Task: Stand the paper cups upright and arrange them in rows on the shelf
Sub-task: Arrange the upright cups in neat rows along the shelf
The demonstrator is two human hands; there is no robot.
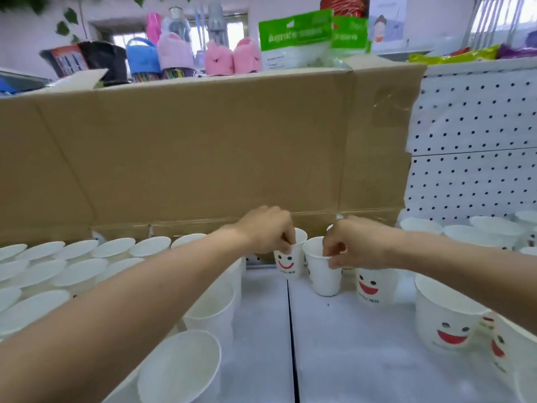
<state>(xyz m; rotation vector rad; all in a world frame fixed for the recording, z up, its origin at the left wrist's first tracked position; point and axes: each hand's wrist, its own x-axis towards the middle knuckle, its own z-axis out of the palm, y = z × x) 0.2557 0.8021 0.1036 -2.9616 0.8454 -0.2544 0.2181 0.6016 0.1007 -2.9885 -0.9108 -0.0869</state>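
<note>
**Location.** The paper cups stand on the white shelf (263, 333), below frame centre, in front of a cardboard box (203, 155). The left hand (266, 232) pinches the rim of a smiley cup (288, 267), with fingers curled over the lip and into the mouth. The right hand (356, 247) pinches the near rim of a plain-sided cup (321, 277) just beside it. Both cups are upright. Whether their bases rest on the shelf cannot be told. The two hands are near each other but do not touch.

**Surroundings.** Finished rows of cups (72, 258) fill the left of the frame, mouths up and rims almost touching. A looser group of cups (444, 327) stands at lower right, and another smiley cup (374, 287) stands below the right hand. A white pegboard (470, 141) closes the upper right.

**Handling properties (judged).**
- Weight: very light. An empty cup is likely to tip or slide at a slight knock.
- Wall: thin paper that dents easily under a squeeze at mid-height.
- Rim: the rolled lip is the stiffest part.
- Surface: probably dry with moderate grip, not slippery.

**Recommended hold.** Take the cup at the rolled rim, with one finger inside and the thumb outside, using light pressure. Lower it vertically until the base sits flat, then let go. Keep forearms clear of the rows at left, since one brush could topple several cups.
</note>
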